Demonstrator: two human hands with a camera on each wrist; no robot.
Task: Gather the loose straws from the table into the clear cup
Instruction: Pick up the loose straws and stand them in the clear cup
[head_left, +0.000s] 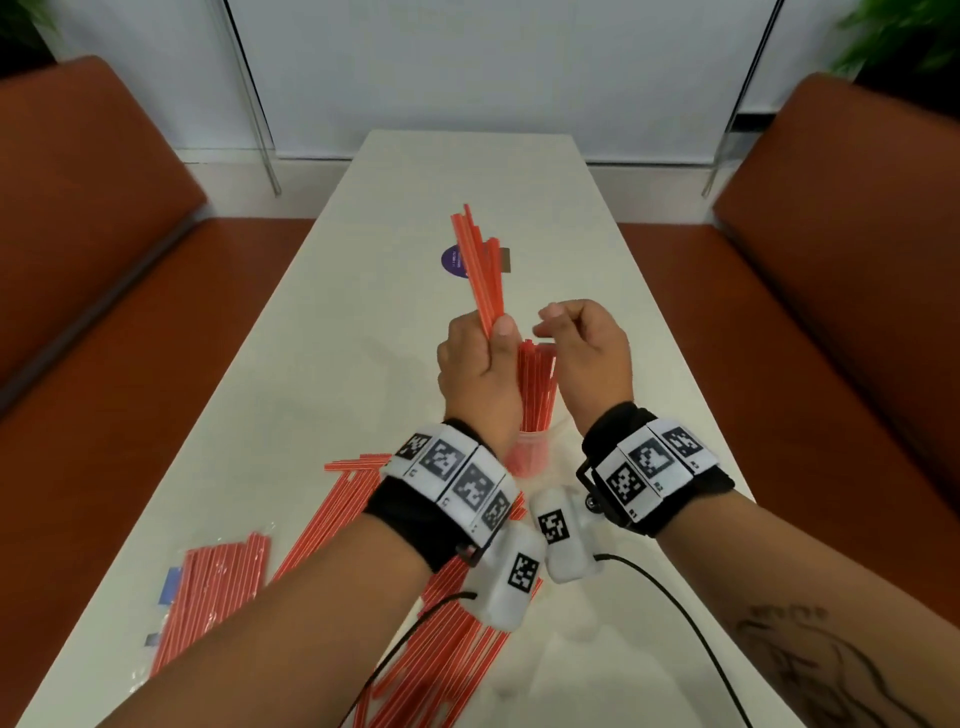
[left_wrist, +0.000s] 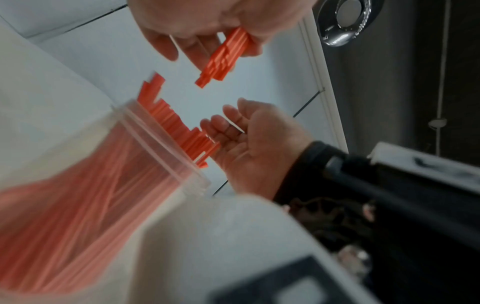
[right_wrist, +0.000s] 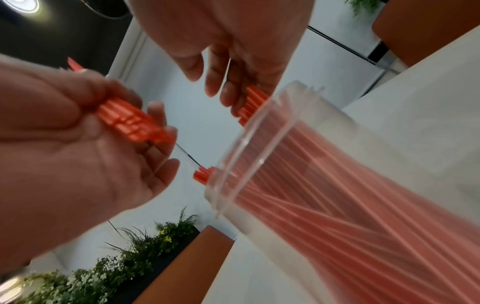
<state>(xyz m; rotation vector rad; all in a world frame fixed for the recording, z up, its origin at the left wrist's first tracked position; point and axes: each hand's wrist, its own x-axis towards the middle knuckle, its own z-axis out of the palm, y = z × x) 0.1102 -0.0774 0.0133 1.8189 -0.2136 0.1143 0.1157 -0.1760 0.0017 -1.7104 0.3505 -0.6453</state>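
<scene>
Red straws (head_left: 480, 270) form a bundle gripped in the left hand (head_left: 480, 371), raised at frame centre above the clear cup (head_left: 527, 452), which already stands packed with straws on the white desk (head_left: 441, 171). The right hand (head_left: 582, 353), fingers relaxed and holding nothing, hovers beside the cup's straw tops. Best to tip the bundle upright, align its ends, and steer it into a gap. More loose straws (head_left: 332, 509) lie lower left.

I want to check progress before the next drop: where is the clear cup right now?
In the head view the clear cup stands on the white table between the two wrists, below the left hand and right hand, already packed with red straws.
</scene>
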